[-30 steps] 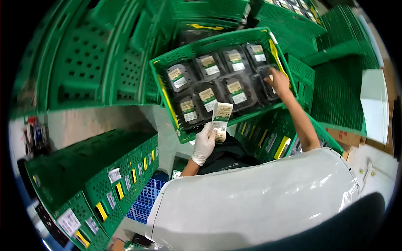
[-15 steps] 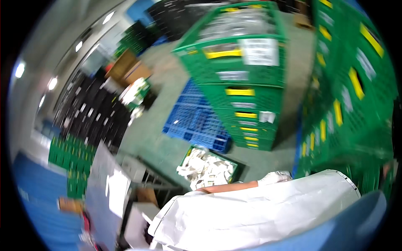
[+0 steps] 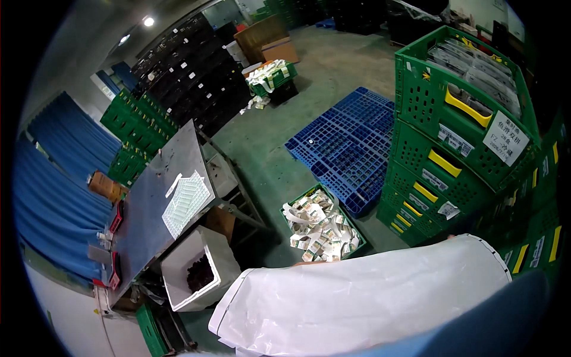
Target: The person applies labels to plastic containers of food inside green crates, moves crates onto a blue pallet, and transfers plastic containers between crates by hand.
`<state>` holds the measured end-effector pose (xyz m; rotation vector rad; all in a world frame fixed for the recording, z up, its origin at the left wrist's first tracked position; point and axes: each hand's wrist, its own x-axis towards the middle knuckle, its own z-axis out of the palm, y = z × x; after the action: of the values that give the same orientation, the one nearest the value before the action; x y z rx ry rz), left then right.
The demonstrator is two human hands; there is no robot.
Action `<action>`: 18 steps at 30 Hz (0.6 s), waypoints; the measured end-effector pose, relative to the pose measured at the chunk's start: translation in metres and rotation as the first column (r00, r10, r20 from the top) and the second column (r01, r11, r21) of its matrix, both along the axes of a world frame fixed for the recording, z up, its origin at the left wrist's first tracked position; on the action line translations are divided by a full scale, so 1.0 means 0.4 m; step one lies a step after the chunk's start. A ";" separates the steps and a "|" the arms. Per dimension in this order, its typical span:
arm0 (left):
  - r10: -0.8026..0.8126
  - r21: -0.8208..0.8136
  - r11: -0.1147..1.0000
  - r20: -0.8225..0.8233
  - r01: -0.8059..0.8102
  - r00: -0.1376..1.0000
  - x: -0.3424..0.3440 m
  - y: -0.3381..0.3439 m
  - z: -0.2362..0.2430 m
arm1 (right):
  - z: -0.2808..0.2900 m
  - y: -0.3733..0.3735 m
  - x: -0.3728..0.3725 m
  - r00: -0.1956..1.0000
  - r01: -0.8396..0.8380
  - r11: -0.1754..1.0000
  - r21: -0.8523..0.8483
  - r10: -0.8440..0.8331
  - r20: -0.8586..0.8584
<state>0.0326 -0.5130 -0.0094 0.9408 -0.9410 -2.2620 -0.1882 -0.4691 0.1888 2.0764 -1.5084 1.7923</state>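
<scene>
- Now hiding both hands behind a broad, creased white plastic sheet [image 3: 369, 303], showing only a thin sliver of bare skin [image 3: 321, 262] over its far edge; not managing to tell whether apart, together or clamped on anything.
- Facing, just beyond that edge on the green floor [image 3: 267, 172], a shallow rectangular green plastic crate [image 3: 351, 225] heaped with loose white paper label strips [image 3: 318, 229].
- Seeing the long axis of this crate running from far left to near right, with its near end closest to the sliver of skin; not being able to tell touching from merely overlapping, nor which arm, left or right, as the nearer.
- Meeting, on the right, a tall stack of green plastic crates with yellow handles [image 3: 410, 160], carrying clear plastic packs [image 3: 476, 71] on top.
- Finding a flat blue plastic grid pallet [image 3: 345, 143] on the far side.
- Passing, on the left, a white foam box [image 3: 225, 253] with dark contents [image 3: 200, 273], beside a long grey table [image 3: 143, 196].
</scene>
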 end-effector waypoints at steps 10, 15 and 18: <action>0.246 -0.501 0.521 -0.687 -0.691 0.683 0.190 -0.108 0.233 | 0.157 0.097 -0.046 0.987 -0.142 0.983 -0.119 0.131 -0.092; -0.228 -0.732 0.437 -0.653 -0.523 0.723 0.143 -0.121 0.430 | 0.160 0.136 -0.264 0.838 -0.543 0.833 -0.108 0.546 0.002; -0.391 -0.747 0.585 -0.602 -0.317 0.696 0.092 -0.137 0.413 | 0.068 0.174 -0.182 0.961 0.155 0.976 -0.151 -0.113 0.252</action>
<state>0.0695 -0.5679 0.1557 -0.4176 -1.3802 -1.5880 -0.2608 -0.3996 0.2161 1.6874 -1.4454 2.0998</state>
